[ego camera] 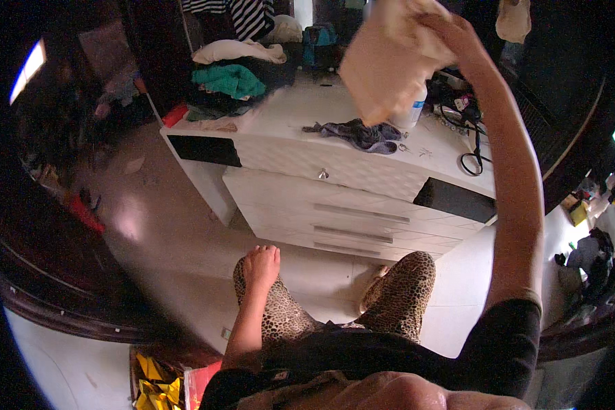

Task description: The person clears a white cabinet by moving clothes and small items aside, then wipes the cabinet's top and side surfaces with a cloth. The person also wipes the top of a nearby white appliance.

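Note:
My right hand [443, 28] is raised at the top, gripping a beige cloth [384, 72] that hangs down over the dresser top. The cloth is somewhat blurred and covers part of my fingers. Behind its lower edge stands a white bottle with a blue label [412, 110]. A dark grey crumpled cloth [361, 134] lies just below the beige cloth. My left hand [262, 265] rests on my left knee, on leopard-print trousers [287, 312], holding nothing.
The white dresser [287, 154] with drawers stands before me. On it are a green cloth [228, 81] among folded fabrics at the left, and black-handled scissors [472, 159] and a tangle of small things at the right. A red box [202, 382] with gold foil stands at lower left.

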